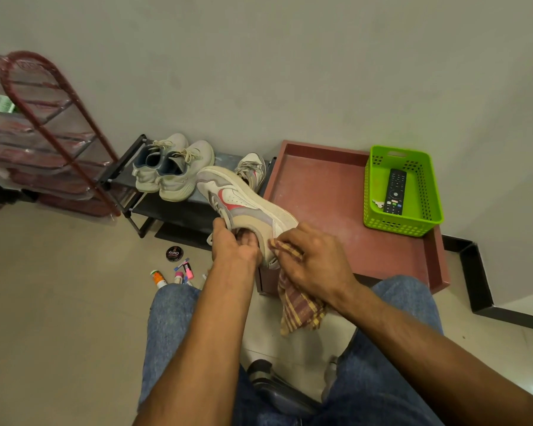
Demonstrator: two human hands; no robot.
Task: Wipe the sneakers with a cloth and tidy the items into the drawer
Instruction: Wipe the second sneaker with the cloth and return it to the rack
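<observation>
The left hand [233, 244] grips the white, beige and pink sneaker [243, 204] at its toe end, fingers curled round the front. The right hand [314, 259] is closed on a maroon-and-yellow checked cloth [300, 305], pressing it against the same end. The shoe is held in the air over the near left corner of the reddish cabinet top [326, 192]; its long axis runs from the hands up and left, heel farthest away, so wiping strokes would likely travel outward along it. A pink swoosh marks its side. On the floor, a round black polish tin [174, 253] reads "Cherry".
</observation>
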